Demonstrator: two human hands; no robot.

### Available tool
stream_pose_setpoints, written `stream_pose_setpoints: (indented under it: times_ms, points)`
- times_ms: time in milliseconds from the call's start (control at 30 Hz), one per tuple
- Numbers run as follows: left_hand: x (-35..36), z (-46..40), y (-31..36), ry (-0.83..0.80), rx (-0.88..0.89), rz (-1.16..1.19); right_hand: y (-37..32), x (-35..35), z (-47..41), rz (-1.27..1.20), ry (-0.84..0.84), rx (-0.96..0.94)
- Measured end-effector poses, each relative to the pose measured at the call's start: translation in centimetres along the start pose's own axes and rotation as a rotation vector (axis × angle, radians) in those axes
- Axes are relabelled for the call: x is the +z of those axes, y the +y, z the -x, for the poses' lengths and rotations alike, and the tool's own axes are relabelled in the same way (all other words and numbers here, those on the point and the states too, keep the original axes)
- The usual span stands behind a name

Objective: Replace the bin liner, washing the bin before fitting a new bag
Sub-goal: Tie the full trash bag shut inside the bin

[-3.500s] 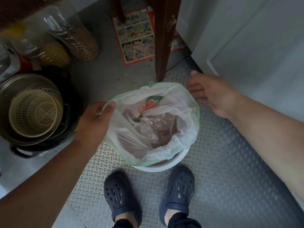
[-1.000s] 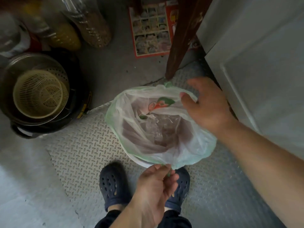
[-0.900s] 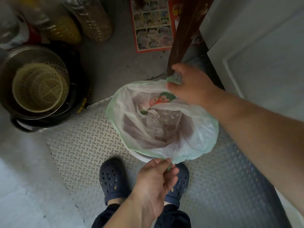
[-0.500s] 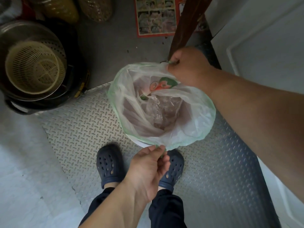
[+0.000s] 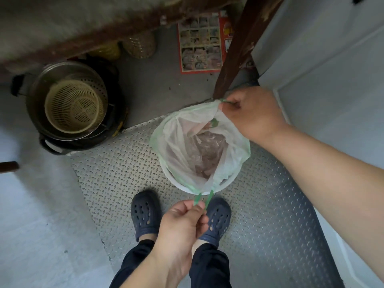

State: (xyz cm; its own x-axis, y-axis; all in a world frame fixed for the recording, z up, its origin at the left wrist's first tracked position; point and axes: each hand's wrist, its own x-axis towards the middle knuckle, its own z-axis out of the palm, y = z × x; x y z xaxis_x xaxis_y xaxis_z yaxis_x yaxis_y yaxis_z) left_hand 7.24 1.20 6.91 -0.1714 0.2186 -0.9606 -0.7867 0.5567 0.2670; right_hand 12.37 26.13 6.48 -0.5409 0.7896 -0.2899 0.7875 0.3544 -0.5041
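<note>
A small white bin (image 5: 178,182) stands on the metal tread plate in front of my feet. Inside it sits a translucent white liner (image 5: 180,142) with a green hem, holding clear wrappers and other rubbish. My left hand (image 5: 182,220) pinches the green drawstring (image 5: 202,199), which is drawn out from the near rim towards me. My right hand (image 5: 252,114) is closed on the drawstring at the far rim, beside the wooden leg. The bag's mouth is stretched between both hands and narrowed into a point at each end.
A brown wooden table leg (image 5: 232,59) rises just behind the bin. A black pot holding a steel colander and a beige basket (image 5: 73,106) sits at the left. A red leaflet (image 5: 200,42) lies on the floor behind. A white cabinet (image 5: 324,69) fills the right side.
Both hands moved from the bag's sides to its near and far rims. They have since pulled the green drawstrings outward, so the bag's mouth has narrowed. The camera has risen.
</note>
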Motion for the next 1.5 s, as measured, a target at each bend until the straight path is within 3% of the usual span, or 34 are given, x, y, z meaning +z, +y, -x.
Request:
stream_pose_setpoints:
  times_ms: [167,567,833,967,1133,1333,1500]
  points:
    - [-0.3,1.9,0.7,0.001,-0.008,0.008,-1.4,-2.9,1.5,-0.005,0.008,-0.012]
    - [-2.7,4.8,1.7,-0.042,-0.038,-0.079,-4.3,-8.5,3.7,-0.173,0.236,-0.010]
    - [-6.0,4.2,1.9,0.071,-0.056,-0.119,-2.8,-8.2,4.7,-0.194,0.309,0.105]
    - [-6.4,3.5,3.0,0.092,-0.017,-0.111,-1.6,-6.3,5.3,-0.232,0.258,0.177]
    - [-3.9,1.9,5.8,0.015,0.221,-0.261,-2.1,-4.2,5.8,-0.316,0.227,0.125]
    - [-0.3,-0.4,8.3,-0.073,0.843,-1.036,-4.6,-1.9,4.4,-0.342,0.129,0.005]
    - [2.4,-1.8,11.2,-0.033,1.163,-1.199,-5.9,-0.8,2.5,-0.308,-0.001,-0.019]
